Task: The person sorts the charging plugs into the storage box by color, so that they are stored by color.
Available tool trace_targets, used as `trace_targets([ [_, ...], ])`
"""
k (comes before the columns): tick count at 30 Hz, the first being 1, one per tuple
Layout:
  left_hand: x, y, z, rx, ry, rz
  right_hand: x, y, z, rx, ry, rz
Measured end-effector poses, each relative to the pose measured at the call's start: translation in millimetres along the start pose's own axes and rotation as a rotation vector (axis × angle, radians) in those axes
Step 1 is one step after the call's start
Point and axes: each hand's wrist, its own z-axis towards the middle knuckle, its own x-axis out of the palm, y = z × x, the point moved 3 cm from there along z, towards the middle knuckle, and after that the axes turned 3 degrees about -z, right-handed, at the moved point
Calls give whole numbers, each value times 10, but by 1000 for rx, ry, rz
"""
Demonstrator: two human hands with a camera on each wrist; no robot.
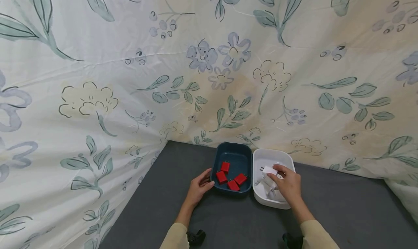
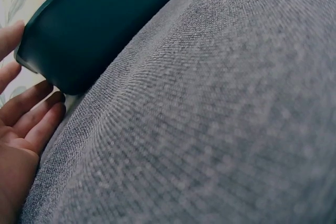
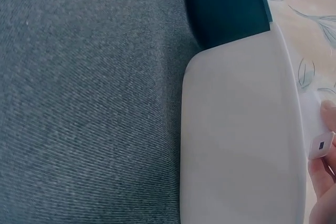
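Observation:
My right hand (image 1: 289, 183) pinches a white plug-in charger (image 1: 270, 170) between thumb and fingers over the white bin (image 1: 290, 160), its metal prongs pointing left. In the right wrist view, a charger's end with a USB port (image 3: 321, 145) shows at the fingers (image 3: 318, 177). More white chargers (image 1: 270, 184) lie in that bin, partly hidden behind the hand. My left hand (image 1: 197, 189) rests at the left side of the dark teal bin (image 1: 233, 147), fingers loosely extended and fingertips at its wall. Several red plug-in chargers (image 1: 241, 179) lie inside the teal bin.
The two bins stand side by side on a dark grey cloth surface (image 1: 156, 205). A floral curtain (image 1: 209, 107) rises right behind them and runs along the left side. Dark wrist devices (image 1: 196, 238) sit by the sleeves.

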Motion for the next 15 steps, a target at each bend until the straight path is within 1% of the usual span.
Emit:
trace_targets([
  [6, 3, 6, -8, -16, -7, -2, -25, -10, 19, -14, -40, 14],
  [9, 7, 8, -3, -12, -10, -7, -38, -18, 54, -11, -50, 9],
  [15, 10, 14, 3, -15, -19, -9, -28, -57, 96, 32, -10, -2],
])
